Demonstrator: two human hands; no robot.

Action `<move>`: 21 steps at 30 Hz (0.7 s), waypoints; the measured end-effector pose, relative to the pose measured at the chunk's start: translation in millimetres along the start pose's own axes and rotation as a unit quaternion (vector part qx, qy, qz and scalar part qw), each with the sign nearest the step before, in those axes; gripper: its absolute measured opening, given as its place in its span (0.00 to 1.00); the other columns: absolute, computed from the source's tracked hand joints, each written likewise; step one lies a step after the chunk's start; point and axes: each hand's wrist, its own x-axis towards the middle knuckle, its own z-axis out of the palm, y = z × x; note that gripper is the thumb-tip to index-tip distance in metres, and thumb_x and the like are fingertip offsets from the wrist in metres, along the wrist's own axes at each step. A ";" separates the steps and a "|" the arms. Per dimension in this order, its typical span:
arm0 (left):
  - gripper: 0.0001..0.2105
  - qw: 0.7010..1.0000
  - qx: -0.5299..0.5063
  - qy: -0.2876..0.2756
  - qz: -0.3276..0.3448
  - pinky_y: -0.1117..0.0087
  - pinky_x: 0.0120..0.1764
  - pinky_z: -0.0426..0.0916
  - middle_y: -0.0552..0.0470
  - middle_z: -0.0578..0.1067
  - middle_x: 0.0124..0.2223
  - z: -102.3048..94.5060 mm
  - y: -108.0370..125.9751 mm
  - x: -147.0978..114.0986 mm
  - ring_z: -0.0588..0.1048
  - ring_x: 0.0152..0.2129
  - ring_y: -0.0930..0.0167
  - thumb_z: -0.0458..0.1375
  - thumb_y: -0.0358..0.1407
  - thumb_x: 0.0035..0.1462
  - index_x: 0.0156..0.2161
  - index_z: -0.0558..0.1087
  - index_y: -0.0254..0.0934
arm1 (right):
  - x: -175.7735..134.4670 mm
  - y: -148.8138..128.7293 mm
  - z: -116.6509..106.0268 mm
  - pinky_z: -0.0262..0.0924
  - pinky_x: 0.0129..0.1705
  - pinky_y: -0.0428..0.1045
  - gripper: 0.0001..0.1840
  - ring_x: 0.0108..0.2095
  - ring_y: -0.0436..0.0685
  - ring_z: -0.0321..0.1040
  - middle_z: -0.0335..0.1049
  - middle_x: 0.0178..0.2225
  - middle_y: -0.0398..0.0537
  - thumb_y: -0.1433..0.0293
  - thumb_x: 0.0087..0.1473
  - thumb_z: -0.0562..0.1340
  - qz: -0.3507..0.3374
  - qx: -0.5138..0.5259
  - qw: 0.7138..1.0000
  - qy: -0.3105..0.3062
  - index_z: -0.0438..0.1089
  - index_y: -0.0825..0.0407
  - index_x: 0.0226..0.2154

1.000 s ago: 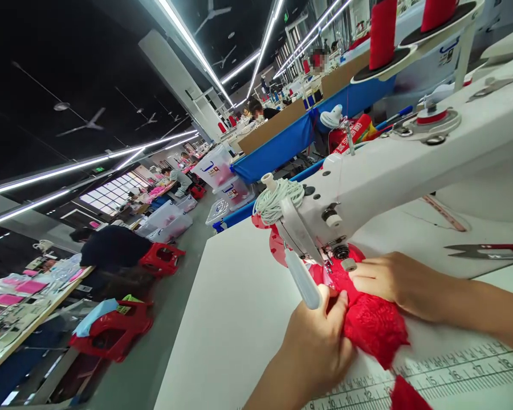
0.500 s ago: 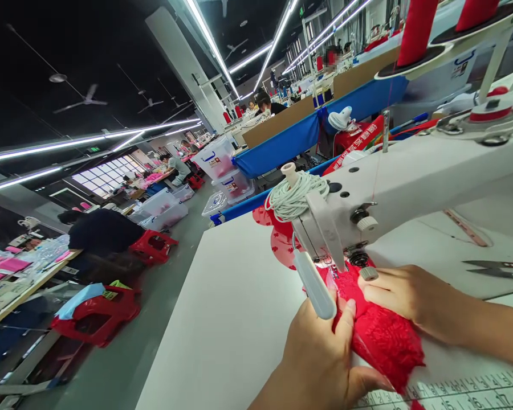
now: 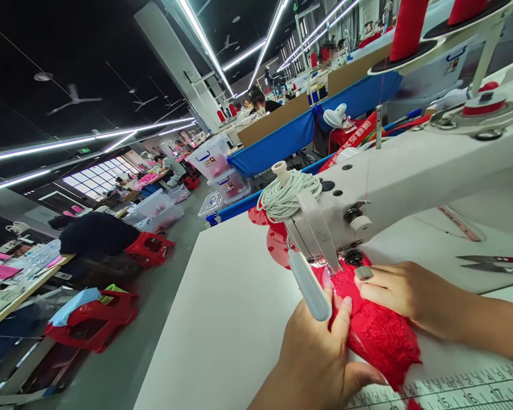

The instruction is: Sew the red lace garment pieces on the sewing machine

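Red lace fabric [image 3: 382, 336] lies bunched under the presser foot of a white sewing machine [image 3: 414, 171]. My left hand [image 3: 314, 353] grips its left edge, the fingers close to the needle area and the thumb lower down by the fabric. From the right, my right hand [image 3: 393, 290] presses on the lace with curled fingers, partly behind a tension knob. A grey lever [image 3: 310, 285] hangs in front of my left fingers. Beyond the machine head, sheer red dotted fabric [image 3: 277, 242] spreads on the table. The needle tip is too small to make out.
Thread snips [image 3: 496, 265] lie at right, and a ruler strip [image 3: 465, 393] runs along the near edge. Coiled white cord [image 3: 288, 196] sits on the machine head. Red thread cones [image 3: 408, 28] stand above. A red stool [image 3: 94, 319] and seated people are at left.
The whole view has shifted slightly. Both hands stay on the red lace fabric at the machine, with little visible movement of the cloth.
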 end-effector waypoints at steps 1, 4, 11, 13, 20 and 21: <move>0.44 1.000 0.002 -0.002 -0.002 0.63 0.32 0.74 0.36 0.79 0.44 0.9 -0.8 -1.2 0.79 0.34 0.60 0.29 0.64 0.60 0.48 0.77 0.32 | 0.4 0.3 -0.8 0.55 0.26 0.53 0.14 0.28 0.57 0.62 0.67 0.29 0.48 0.75 0.64 0.49 -0.011 -0.001 1.000 0.010 0.63 0.49 0.29; 0.43 1.000 0.010 -0.018 -0.001 0.63 0.32 0.74 0.35 0.79 0.46 2.0 -2.6 -3.6 0.79 0.35 0.59 0.32 0.64 0.60 0.48 0.77 0.32 | 3.6 -0.1 -6.6 0.54 0.24 0.53 0.16 0.26 0.57 0.62 0.67 0.29 0.49 0.76 0.65 0.47 -0.025 -0.006 0.999 0.028 0.61 0.49 0.28; 0.43 0.997 0.034 -0.075 0.005 0.60 0.38 0.75 0.35 0.76 0.52 -0.5 -4.3 -6.0 0.77 0.42 0.57 0.35 0.66 0.59 0.54 0.75 0.33 | 8.4 -0.8 -18.3 0.48 0.21 0.48 0.17 0.23 0.53 0.59 0.63 0.25 0.44 0.75 0.66 0.48 -0.038 -0.018 0.998 0.040 0.60 0.49 0.26; 0.43 0.996 0.036 -0.083 0.005 0.60 0.39 0.75 0.36 0.75 0.54 -0.1 -5.0 -6.8 0.77 0.42 0.58 0.33 0.65 0.59 0.55 0.74 0.33 | 8.6 -0.7 -17.9 0.47 0.21 0.48 0.18 0.22 0.53 0.58 0.63 0.25 0.44 0.75 0.66 0.47 -0.034 -0.023 0.998 0.044 0.60 0.50 0.26; 0.42 0.995 0.059 -0.074 0.012 0.61 0.39 0.76 0.37 0.76 0.52 -1.7 -5.6 -1.5 0.78 0.41 0.59 0.34 0.65 0.60 0.54 0.75 0.33 | 8.6 2.5 -16.1 0.48 0.23 0.49 0.18 0.25 0.55 0.61 0.66 0.29 0.48 0.76 0.65 0.46 -0.027 -0.012 0.999 0.040 0.67 0.51 0.30; 0.42 0.996 0.062 -0.070 0.011 0.61 0.39 0.76 0.37 0.76 0.52 -2.3 -5.3 -0.2 0.78 0.41 0.58 0.34 0.64 0.60 0.54 0.75 0.33 | 8.5 3.3 -16.1 0.49 0.23 0.49 0.17 0.26 0.55 0.61 0.67 0.30 0.48 0.75 0.65 0.47 -0.026 -0.004 0.999 0.034 0.67 0.51 0.32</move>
